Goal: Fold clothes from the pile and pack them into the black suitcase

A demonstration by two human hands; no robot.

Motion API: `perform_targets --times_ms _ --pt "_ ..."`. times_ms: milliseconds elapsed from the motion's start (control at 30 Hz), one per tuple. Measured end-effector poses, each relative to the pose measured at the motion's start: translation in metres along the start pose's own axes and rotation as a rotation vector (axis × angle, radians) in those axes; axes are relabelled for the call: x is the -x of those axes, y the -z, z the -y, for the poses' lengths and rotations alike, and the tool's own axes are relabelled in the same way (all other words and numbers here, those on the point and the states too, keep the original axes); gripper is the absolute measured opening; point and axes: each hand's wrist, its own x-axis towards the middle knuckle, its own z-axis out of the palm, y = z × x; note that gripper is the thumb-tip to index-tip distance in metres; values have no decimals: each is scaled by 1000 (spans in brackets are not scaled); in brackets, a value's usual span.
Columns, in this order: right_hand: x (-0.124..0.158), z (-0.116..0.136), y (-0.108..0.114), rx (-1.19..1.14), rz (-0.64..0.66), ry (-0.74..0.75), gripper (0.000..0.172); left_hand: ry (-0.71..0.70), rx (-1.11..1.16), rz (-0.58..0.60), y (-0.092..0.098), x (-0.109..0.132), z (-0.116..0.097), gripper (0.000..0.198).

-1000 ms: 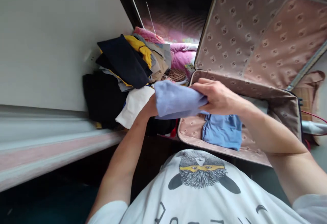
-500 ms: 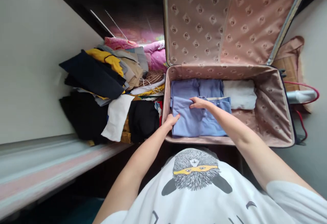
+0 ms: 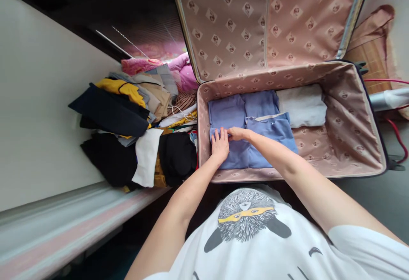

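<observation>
An open suitcase point(image 3: 204, 118) with a pink patterned lining holds folded blue garments in its left part. My left hand point(image 3: 220, 144) lies with its fingers stretched out on the front-left folded blue garment point(image 3: 234, 156). Right beside it, my right hand point(image 3: 237, 134) has curled fingers that grip the upper edge of this same garment; the fingertips are partly hidden. Another folded blue garment point(image 3: 271, 137) is to its right, under my right forearm. Behind these are more folded blue pieces point(image 3: 226, 110), and a light grey folded garment point(image 3: 302, 105) sits further right.
Left of the suitcase is a heap of clothes, with a navy garment point(image 3: 110, 112), a white one point(image 3: 147, 156) and a black one point(image 3: 177, 158). The upright suitcase lid point(image 3: 236, 24) stands behind. A white wall point(image 3: 47, 101) bounds the left side. A brown bag point(image 3: 370, 46) is at the right.
My left hand has moved from the garment's left edge onto its top, with fingers spread. My right hand has shifted left, close to it. The view has turned slightly.
</observation>
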Motion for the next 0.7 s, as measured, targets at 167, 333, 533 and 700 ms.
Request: perform_targets --times_ms 167,333,533,700 --pt "5 7 16 42 -216 -68 53 156 13 113 4 -21 15 116" --pt "47 23 -28 173 -542 -13 62 9 -130 139 -8 -8 7 139" --pt "41 -6 -96 174 -372 -33 71 131 -12 286 -53 -25 3 170" --pt "27 -19 -101 185 -366 -26 73 123 -2 224 -73 -28 6 174"
